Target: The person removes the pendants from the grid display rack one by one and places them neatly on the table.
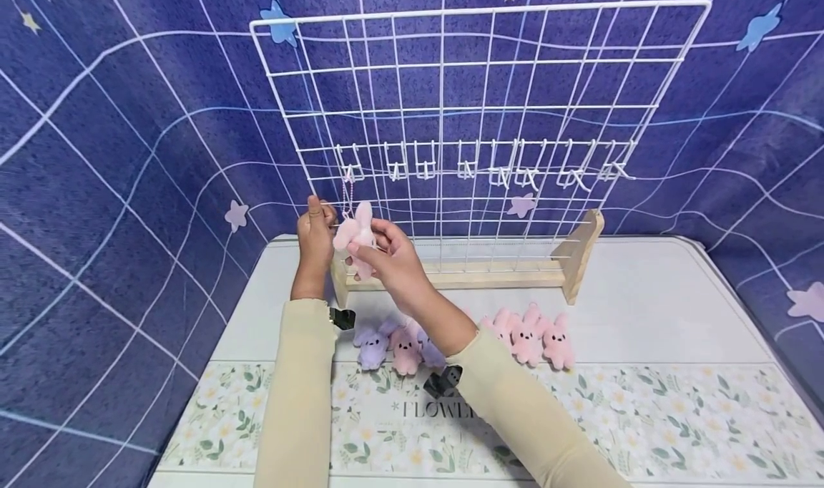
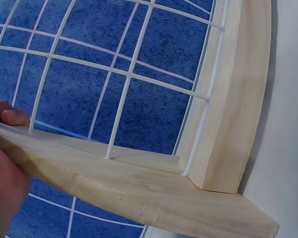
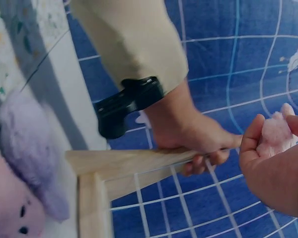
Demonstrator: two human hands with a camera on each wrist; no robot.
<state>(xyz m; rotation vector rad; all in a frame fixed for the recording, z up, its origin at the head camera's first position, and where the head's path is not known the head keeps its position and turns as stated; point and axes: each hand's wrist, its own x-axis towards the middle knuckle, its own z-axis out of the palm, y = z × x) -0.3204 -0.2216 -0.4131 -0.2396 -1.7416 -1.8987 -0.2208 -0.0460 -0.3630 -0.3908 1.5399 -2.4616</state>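
My right hand (image 1: 404, 265) pinches a pink plush bunny keychain (image 1: 364, 239) between thumb and fingers, in front of the rack's left side. Its pink bead chain (image 1: 347, 196) reaches up to the leftmost white hook (image 1: 352, 173); whether it is looped over the hook I cannot tell. The left hand (image 1: 315, 232) grips the rack's left wooden side post, thumb up in the head view. Both the left wrist view and the right wrist view show these fingers wrapped round the post (image 2: 164, 191). In the right wrist view, the bunny (image 3: 274, 135) is partly covered by fingers.
A white wire grid (image 1: 441, 66) stands on a wooden base bar (image 1: 476, 280), carrying a row of several hooks. Pink and lilac plush bunnies (image 1: 526, 336) lie on the white table (image 1: 663, 309) before it. A floral mat (image 1: 644, 416) covers the table's front.
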